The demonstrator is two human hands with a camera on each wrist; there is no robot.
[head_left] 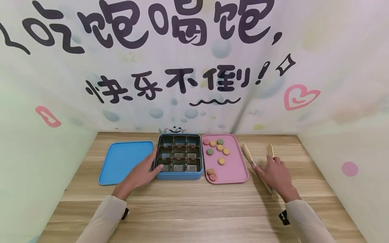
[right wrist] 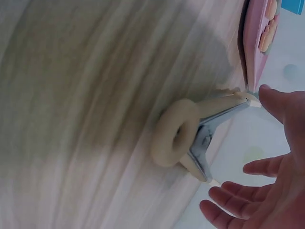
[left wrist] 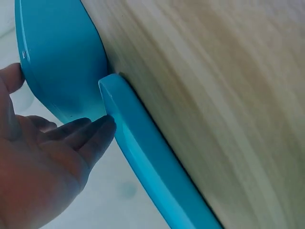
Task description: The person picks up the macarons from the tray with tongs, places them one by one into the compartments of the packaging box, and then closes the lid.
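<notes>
My left hand (head_left: 142,171) rests at the left side of a blue box (head_left: 180,176) with a dark compartment insert, its thumb on the front left rim. In the left wrist view the left hand (left wrist: 52,157) has its fingers extended beside the box (left wrist: 62,52), near the lid's edge (left wrist: 143,152). The right hand (head_left: 278,175) is over cream tongs (head_left: 247,152) lying spread on the table. In the right wrist view, the thumb and fingers of the right hand (right wrist: 271,186) are apart around the tongs (right wrist: 205,124); whether they touch them I cannot tell.
A pink tray (head_left: 237,168) with several macarons, pink, yellow and green, stands against the box's right side. Left of the box lies a blue lid or tray (head_left: 126,162). Behind the wooden table (head_left: 194,216) hangs a printed backdrop (head_left: 194,114).
</notes>
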